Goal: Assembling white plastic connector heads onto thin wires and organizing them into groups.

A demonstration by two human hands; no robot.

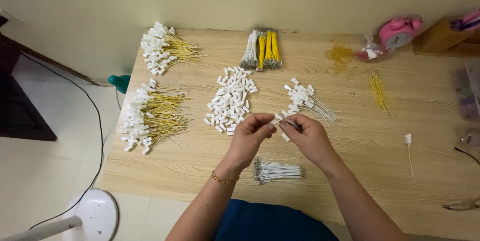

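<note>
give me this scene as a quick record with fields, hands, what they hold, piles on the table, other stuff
surface: wooden table
left hand: left hand pinching a small white connector
right hand: right hand holding thin white wires at the connector
centre pile: loose white connectors
left piles: yellow wires with white connectors and a second such pile
right of centre: white wires with connectors
near edge: bundle of bare white wires
far edge: white and yellow wire bundles
far right: pink alarm clock
</note>
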